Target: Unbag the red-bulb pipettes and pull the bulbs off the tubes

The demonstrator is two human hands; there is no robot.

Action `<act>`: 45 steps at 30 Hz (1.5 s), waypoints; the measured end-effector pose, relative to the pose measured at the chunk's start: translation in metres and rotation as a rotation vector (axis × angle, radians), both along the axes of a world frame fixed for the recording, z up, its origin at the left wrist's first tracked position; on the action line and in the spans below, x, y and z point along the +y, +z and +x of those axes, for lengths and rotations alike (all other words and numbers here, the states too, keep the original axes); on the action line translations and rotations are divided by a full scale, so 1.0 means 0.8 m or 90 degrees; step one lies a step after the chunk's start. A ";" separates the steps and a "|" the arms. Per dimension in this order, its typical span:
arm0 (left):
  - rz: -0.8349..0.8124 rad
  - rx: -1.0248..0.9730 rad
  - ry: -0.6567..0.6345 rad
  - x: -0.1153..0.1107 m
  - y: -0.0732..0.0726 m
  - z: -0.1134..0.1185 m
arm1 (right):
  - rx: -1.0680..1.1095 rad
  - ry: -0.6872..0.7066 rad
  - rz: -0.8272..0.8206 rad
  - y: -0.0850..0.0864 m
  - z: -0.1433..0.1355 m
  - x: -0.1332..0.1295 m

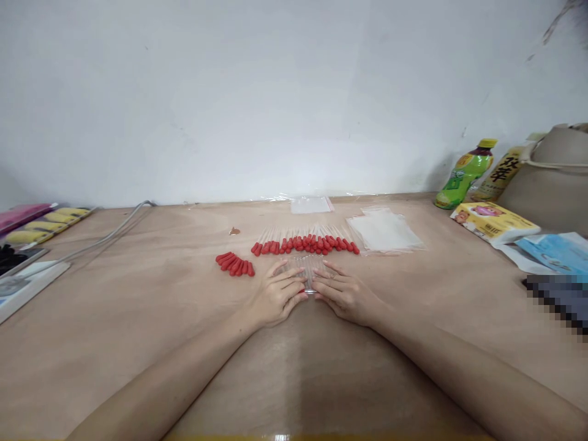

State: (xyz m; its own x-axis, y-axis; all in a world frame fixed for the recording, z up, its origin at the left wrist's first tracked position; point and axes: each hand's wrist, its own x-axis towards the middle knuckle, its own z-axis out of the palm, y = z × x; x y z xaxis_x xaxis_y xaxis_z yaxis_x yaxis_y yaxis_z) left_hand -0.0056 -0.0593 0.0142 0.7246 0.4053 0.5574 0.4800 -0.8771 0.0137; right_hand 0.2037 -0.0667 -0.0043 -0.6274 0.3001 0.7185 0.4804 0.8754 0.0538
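A bundle of clear, thin tubes (309,266) lies on the table between my hands. My left hand (281,295) is closed on its left side, with a bit of red showing by the fingertips. From the right, my right hand (343,294) is closed on the same bundle. Just beyond them, a row of clear sticks with red ends (312,244) spreads across the table. Several loose red caps (234,264) lie in a fan left of my left hand. Clear plastic bags (386,231) are stacked behind and right of the row.
A small clear bag (311,204) lies near the wall. Bottles (466,174), a yellow box (493,222), a blue packet (555,252) and a pixelated dark object (558,301) are at right. A cable (113,234) and yellow packets (46,225) are at left.
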 end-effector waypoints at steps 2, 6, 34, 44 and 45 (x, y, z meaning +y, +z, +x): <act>0.000 0.003 -0.003 0.000 0.000 -0.001 | -0.001 0.002 0.009 -0.001 0.002 0.000; 0.003 0.007 -0.013 -0.001 0.001 -0.001 | -0.005 0.009 0.000 -0.002 0.005 -0.002; -0.055 -0.194 0.303 0.033 0.035 -0.066 | 0.155 -0.295 -0.173 -0.013 0.028 0.017; -0.419 -0.136 0.513 0.054 0.096 -0.149 | 0.137 -0.303 -0.207 -0.006 0.019 0.009; -0.438 -0.140 0.504 0.055 0.093 -0.149 | 0.123 -0.314 -0.198 -0.006 0.017 0.007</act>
State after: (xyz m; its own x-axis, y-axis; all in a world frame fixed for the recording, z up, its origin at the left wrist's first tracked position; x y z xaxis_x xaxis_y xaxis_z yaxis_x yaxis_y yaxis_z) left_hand -0.1250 -0.0154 0.0886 0.0296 0.9928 0.1161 0.8351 -0.0884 0.5429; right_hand 0.2174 -0.0610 -0.0092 -0.2282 0.7363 0.6370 0.8088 0.5076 -0.2969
